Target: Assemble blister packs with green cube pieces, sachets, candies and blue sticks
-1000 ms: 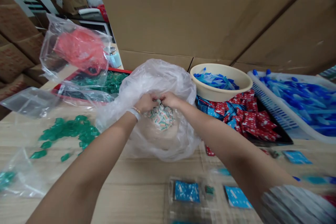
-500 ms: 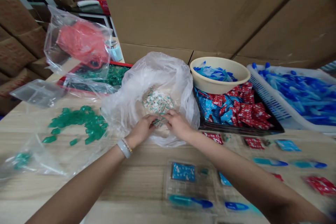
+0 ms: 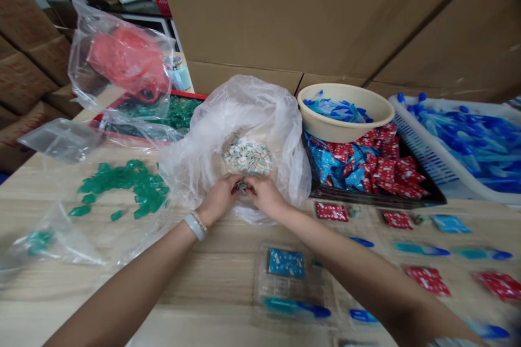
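My left hand (image 3: 222, 196) and my right hand (image 3: 264, 193) meet at the near side of an open white plastic bag (image 3: 285, 141). Their fingers are curled together around a small bunch of thin green-and-white striped pieces (image 3: 242, 187). Behind the fingertips, inside the bag, lies a heap of similar small white, green and orange pieces (image 3: 248, 154). What exactly these pieces are is too small to make out. Parts of the fingers are hidden behind the backs of the hands.
Green translucent gems (image 3: 142, 190) lie at left, before a red-rimmed tray (image 3: 191, 96). Right stand a cream bowl (image 3: 345, 133), a black tray (image 3: 366, 198) of red and blue packets, and a white basket (image 3: 419, 135) of blue shovels. Clear plastic trays (image 3: 293, 287) with packets and shovels lie in front.
My hands have come closer together and closed around the striped pieces, drawing them slightly toward me from the heap. The view has shifted a little.
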`<state>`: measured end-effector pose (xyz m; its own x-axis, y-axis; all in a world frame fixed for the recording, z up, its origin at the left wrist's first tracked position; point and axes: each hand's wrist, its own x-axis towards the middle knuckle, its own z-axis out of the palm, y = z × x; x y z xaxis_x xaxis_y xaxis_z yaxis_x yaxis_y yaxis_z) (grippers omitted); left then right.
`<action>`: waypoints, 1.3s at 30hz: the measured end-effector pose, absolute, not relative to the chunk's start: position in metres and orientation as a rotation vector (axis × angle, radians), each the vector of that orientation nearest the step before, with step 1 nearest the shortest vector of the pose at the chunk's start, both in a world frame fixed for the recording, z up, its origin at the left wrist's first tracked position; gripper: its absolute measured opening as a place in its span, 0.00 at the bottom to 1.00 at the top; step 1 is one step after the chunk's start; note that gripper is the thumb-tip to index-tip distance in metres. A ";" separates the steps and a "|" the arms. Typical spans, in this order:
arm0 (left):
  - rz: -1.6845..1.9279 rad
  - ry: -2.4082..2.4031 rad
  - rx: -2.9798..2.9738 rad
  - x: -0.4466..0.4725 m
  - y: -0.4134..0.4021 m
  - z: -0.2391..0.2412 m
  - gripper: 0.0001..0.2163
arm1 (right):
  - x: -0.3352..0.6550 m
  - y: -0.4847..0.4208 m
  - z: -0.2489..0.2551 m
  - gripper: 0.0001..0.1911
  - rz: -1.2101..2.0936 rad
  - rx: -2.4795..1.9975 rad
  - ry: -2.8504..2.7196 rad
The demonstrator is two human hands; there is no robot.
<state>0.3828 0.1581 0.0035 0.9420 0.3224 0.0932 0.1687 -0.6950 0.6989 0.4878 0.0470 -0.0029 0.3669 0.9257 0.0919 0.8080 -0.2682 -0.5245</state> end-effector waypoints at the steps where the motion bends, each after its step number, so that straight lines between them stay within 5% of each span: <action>1: 0.269 0.361 2.349 0.383 0.158 0.004 0.16 | 0.489 0.048 -0.004 0.12 0.333 -2.125 -1.490; 25: 0.289 0.531 2.226 0.380 0.163 -0.002 0.15 | 0.483 0.055 -0.002 0.06 0.271 -2.272 -1.584; 32: 0.375 0.589 2.184 0.379 0.160 -0.002 0.11 | 0.491 0.043 -0.004 0.06 0.321 -2.019 -1.448; 39: 0.239 0.490 2.028 0.391 0.155 -0.001 0.16 | 0.488 0.032 0.000 0.16 0.316 -2.074 -1.512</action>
<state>0.3909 0.1550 -0.0012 0.8985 0.4375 -0.0362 0.2410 -0.4227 0.8736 0.4877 0.0316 0.0000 0.3401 0.9318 0.1270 0.8031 -0.2175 -0.5548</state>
